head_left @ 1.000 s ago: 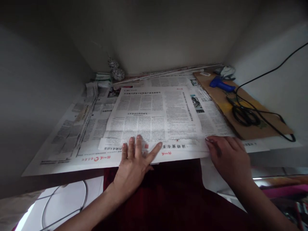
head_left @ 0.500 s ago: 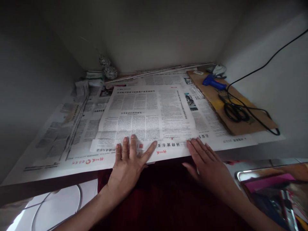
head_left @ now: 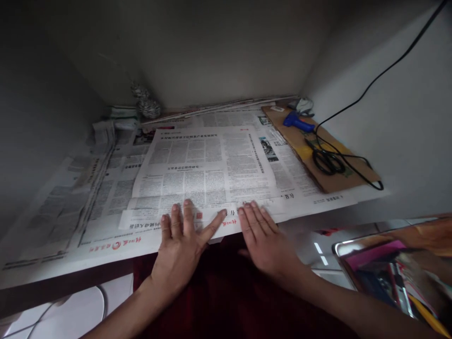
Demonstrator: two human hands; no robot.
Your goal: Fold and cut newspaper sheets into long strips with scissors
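Observation:
A newspaper sheet (head_left: 197, 165) lies flat on other newspapers (head_left: 109, 212) that cover the table. Along its near edge runs a folded strip, close to the table's front edge. My left hand (head_left: 181, 245) rests on that strip with its fingers spread and its thumb pointing right. Just to the right, my right hand (head_left: 263, 235) lies flat on the same strip, its fingers stretched out side by side. Neither hand grasps anything.
A cardboard piece (head_left: 339, 176) at the right bears a blue heat-gun-like tool (head_left: 298, 122) and its coiled black cable (head_left: 328, 161). Twine (head_left: 148, 107) stands at the back left. A tray (head_left: 341, 247) of mixed items sits at the lower right.
My right hand has slid left along the strip, nearer my left hand. My left hand stays on the paper. The whole view has shifted a little.

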